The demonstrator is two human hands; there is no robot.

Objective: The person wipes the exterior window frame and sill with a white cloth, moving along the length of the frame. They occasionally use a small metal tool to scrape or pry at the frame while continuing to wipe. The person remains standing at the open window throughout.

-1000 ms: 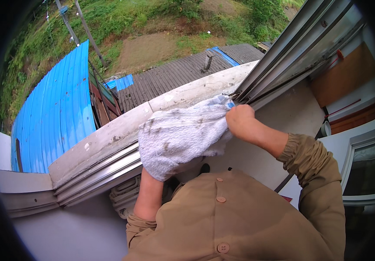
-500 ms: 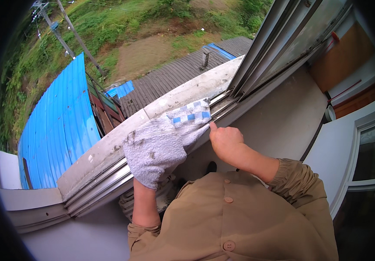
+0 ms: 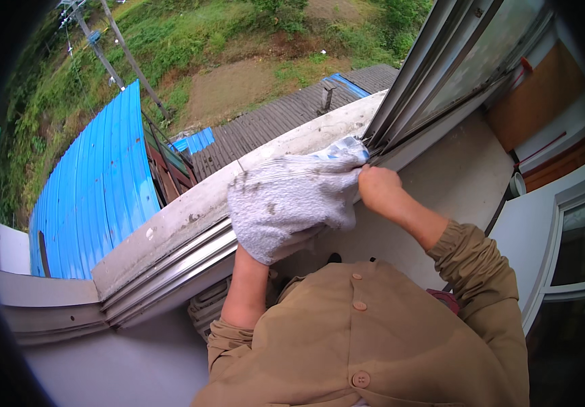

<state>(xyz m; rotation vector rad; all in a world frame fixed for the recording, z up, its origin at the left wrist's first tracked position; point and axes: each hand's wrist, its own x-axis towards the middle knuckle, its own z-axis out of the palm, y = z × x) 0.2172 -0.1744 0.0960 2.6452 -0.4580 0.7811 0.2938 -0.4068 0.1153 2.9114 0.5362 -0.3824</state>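
Note:
A grey-white terry towel (image 3: 292,197) with dark smudges and a blue-patterned end lies over the metal window track (image 3: 191,261). My left forearm (image 3: 245,292) reaches up under the towel, which covers my left hand, so its fingers are hidden. Closed at the towel's right end is my right hand (image 3: 380,186), pinching the cloth close to the upright frame of the sliding window (image 3: 414,74). The towel's far end presses against the foot of that frame.
Beyond the track runs a concrete ledge (image 3: 170,220), with blue sheet roofing (image 3: 96,190) and a grey corrugated roof (image 3: 265,132) below outside. On the right stands a white framed door or window (image 3: 536,251). A ribbed pale object (image 3: 208,305) sits beneath the sill.
Both hands and the towel have moved right along the track, up to the window frame. The blue-checked end has bunched up there, and more bare track shows at left.

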